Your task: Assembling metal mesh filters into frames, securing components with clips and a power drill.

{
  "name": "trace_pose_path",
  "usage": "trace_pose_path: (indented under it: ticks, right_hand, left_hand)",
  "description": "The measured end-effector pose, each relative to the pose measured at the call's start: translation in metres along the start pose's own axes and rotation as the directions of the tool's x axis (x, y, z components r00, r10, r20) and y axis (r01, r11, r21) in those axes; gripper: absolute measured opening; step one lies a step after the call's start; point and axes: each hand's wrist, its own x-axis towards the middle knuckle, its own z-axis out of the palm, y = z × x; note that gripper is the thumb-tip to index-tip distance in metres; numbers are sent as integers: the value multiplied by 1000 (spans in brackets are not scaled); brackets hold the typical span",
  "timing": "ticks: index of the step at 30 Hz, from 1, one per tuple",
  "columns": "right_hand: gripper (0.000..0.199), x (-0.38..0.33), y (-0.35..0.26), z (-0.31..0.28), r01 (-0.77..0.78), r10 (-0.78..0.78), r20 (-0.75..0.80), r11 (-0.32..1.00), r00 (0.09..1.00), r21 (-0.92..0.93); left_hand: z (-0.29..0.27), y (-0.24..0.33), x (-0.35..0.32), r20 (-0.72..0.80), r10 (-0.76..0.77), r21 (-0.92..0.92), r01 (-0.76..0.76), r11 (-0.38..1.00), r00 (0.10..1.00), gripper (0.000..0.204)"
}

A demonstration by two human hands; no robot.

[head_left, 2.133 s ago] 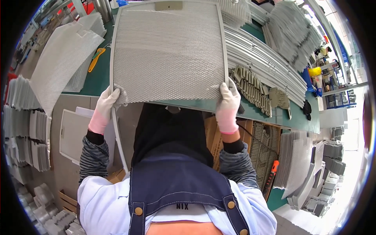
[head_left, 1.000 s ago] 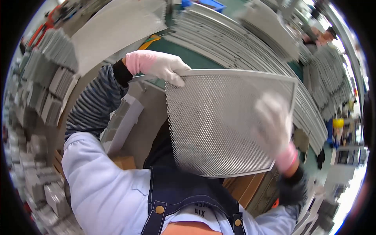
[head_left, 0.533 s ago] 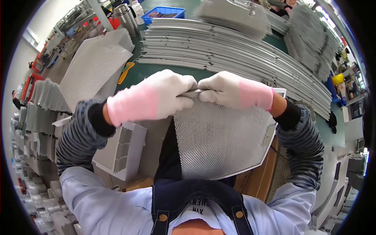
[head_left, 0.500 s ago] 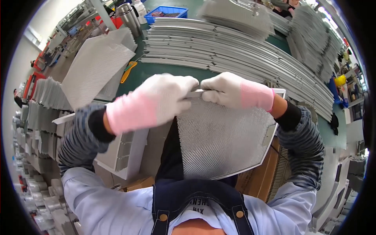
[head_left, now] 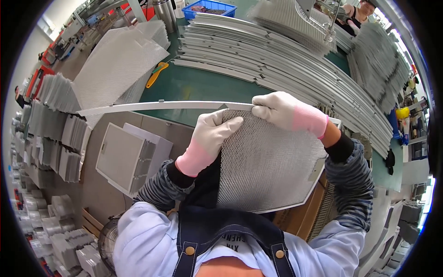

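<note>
A framed metal mesh filter panel (head_left: 272,171) is held upright in front of the person's chest, its top edge at the near rim of the green worktable (head_left: 203,87). The left hand (head_left: 210,138), in a white and pink glove, grips the panel's upper left corner with the fingers curled over the mesh. The right hand (head_left: 286,111), gloved alike, pinches the top edge just beside it. A long flat metal strip (head_left: 152,107) extends from that top edge out past the left hand. Beyond both hands lie rows of stacked metal strips (head_left: 277,55). Beyond the left hand lie an orange utility knife (head_left: 157,75) and loose mesh sheets (head_left: 115,69).
</note>
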Motion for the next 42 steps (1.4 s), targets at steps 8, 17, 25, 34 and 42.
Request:
trace_pose_path:
  ticks: [8, 17, 25, 34, 42]
  right_hand:
    - [47, 18, -3, 4, -114, 124, 155, 991, 980, -73]
    - [44, 10, 1, 38, 17, -91, -148, 899, 985, -438]
    - [86, -108, 7, 84, 86, -274, -315, 862, 909, -500]
    - [40, -144, 56, 172, -147, -248, -490, 758, 836, -635]
    - [31, -195, -14, -5, 417, 105, -957, 883, 271, 215]
  left_hand:
    - [-5, -6, 2, -8, 5, -28, -5, 1000, 1000, 28]
    - [-20, -20, 15, -14, 161, 46, -160, 986, 987, 43]
    - [-72, -19, 37, -13, 273, 28, -273, 962, 962, 23]
    - [-59, 10, 109, 192, 303, -259, -249, 933, 934, 53]
    - [-22, 135, 89, 278, 777, 431, -796, 424, 564, 35]
